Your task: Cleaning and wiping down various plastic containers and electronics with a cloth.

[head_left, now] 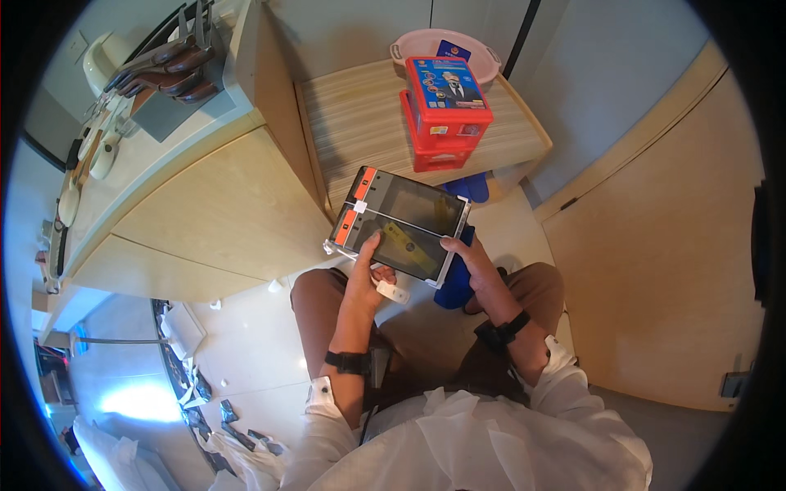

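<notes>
Above my knees I hold a flat, dark rectangular panel (409, 214), tilted, with orange labels at its left end and a yellow strip on its face. White trim runs along its right end, and a white cord or strap crosses the middle. My left hand (365, 266) grips the near left edge, thumb on top. Beside its fingers hangs a small white tag-like piece (392, 291), which seems joined to a white cord. My right hand (468, 255) grips the near right corner, thumb on the face. The fingers under the panel are partly hidden.
Ahead, a low wooden shelf (352, 119) carries a red box (446, 106) and a pink basin (401, 51). On the left counter stands a knife block (184, 110) beside utensils. A wooden door (655, 245) is at right. Blue slippers (453, 290) and loose plastic (233, 454) lie on the floor.
</notes>
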The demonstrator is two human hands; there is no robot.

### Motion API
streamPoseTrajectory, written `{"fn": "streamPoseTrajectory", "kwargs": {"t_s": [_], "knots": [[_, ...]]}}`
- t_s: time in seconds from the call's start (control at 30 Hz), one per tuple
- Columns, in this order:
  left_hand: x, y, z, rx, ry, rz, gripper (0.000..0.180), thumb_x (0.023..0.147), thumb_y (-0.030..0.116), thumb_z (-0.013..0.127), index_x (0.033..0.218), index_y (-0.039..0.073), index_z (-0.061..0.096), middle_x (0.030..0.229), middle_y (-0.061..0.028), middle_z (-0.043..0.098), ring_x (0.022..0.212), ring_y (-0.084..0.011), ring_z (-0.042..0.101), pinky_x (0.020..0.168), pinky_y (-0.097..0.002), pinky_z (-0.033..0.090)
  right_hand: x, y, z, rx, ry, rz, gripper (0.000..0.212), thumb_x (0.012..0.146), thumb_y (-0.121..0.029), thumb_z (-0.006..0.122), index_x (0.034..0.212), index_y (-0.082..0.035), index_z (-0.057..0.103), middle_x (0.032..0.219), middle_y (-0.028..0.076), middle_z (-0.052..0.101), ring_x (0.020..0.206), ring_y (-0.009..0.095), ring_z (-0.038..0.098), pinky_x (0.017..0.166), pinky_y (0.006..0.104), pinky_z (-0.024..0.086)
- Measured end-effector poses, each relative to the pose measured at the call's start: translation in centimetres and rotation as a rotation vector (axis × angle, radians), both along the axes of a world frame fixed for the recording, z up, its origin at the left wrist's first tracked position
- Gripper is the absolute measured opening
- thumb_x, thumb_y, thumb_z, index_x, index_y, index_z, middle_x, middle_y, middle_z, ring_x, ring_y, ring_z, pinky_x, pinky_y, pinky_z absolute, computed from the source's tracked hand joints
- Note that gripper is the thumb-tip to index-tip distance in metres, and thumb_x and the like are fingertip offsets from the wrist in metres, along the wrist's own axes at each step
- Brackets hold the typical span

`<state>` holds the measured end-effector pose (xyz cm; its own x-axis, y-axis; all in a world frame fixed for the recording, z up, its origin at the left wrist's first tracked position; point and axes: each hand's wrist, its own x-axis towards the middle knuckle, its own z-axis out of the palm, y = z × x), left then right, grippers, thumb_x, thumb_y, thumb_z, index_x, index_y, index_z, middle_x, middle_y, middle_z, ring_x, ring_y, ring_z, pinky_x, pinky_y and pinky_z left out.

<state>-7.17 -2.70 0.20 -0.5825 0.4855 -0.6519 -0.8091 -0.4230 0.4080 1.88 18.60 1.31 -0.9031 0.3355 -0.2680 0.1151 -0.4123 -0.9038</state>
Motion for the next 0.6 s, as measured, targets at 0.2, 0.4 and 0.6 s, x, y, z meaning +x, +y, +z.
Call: {"fn": "streamPoseTrajectory", "kwargs": {"t_s": [0.2,0.4,0.6], "knots": [[2.8,0.9,5.3,0.167,0.015,0.14,0.036,0.084,0.043,0.077,0.096,0.013,0.061,0.066,0.007,0.053,0.047,-0.003,0.041,0.042,-0.0212,0.033,-0.3,1.5,4.9,0.132,0.059,0.055,0.069,0.085,-0.027,0.078,0.14,-0.001,0.044,0.124,0.009,0.06,0.114,0.016,0.057,0.103,0.033,0.043],[3.4,2.4,7.8,0.276,-0.008,0.291,0.044,0.082,0.044,0.08,0.102,0.012,0.056,0.073,0.0047,0.052,0.049,-0.0044,0.034,0.044,-0.021,0.03,-2.2,1.8,7.7,0.488,0.184,-0.084,0.066,0.096,-0.032,0.067,0.147,0.0,0.038,0.133,0.014,0.055,0.121,0.02,0.052,0.106,0.032,0.039],[2.5,4.6,10.8,0.309,0.091,0.374,0.047,0.081,0.043,0.081,0.104,0.013,0.054,0.08,0.0034,0.049,0.05,-0.0041,0.031,0.046,-0.0194,0.03,-3.6,2.3,11.9,0.711,0.314,-0.136,0.062,0.098,-0.034,0.063,0.144,0.002,0.04,0.137,0.023,0.053,0.127,0.028,0.052,0.108,0.0373,0.037]]}}
